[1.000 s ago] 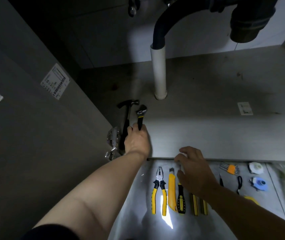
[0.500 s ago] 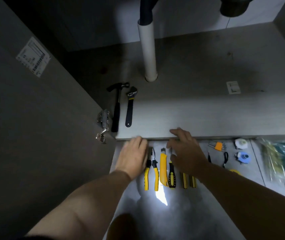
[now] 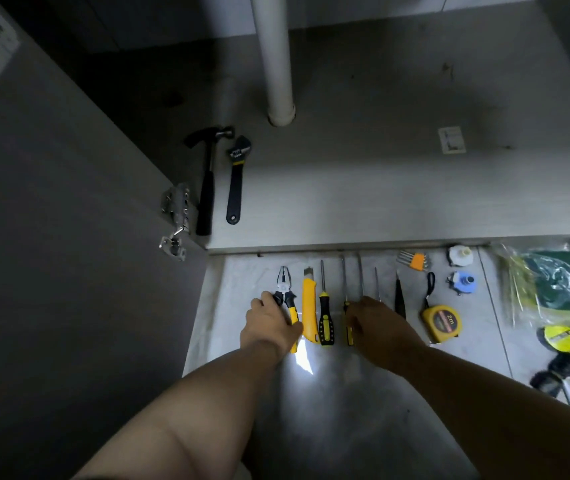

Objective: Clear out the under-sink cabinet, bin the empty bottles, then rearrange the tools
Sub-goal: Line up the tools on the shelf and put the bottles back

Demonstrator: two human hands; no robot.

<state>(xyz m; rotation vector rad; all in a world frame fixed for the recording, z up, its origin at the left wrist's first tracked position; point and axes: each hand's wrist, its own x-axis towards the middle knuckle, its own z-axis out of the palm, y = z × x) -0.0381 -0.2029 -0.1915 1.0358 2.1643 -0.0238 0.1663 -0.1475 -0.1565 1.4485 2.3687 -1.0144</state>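
A pale tiled floor [image 3: 363, 403] fills the lower frame, tools in a row along the cabinet's front edge. The left hand [image 3: 269, 325] grips the pliers [image 3: 285, 294] by the handles; the right hand [image 3: 380, 327] covers a screwdriver [image 3: 345, 292] handle (grip hidden, cannot tell). Farther in, on the cabinet floor [image 3: 380, 188] at centre left, lie a hammer [image 3: 209, 174] and an adjustable wrench [image 3: 236, 178], side by side.

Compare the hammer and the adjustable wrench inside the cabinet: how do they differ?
The hammer is longer than the wrench and lies nearer the cabinet's left wall, beside the hinge. The hammer's head is a crosswise claw and face; the wrench's head is an in-line jaw with a yellow mark. Both are black, lying flat and roughly parallel, heads toward the back, untouched by either hand.
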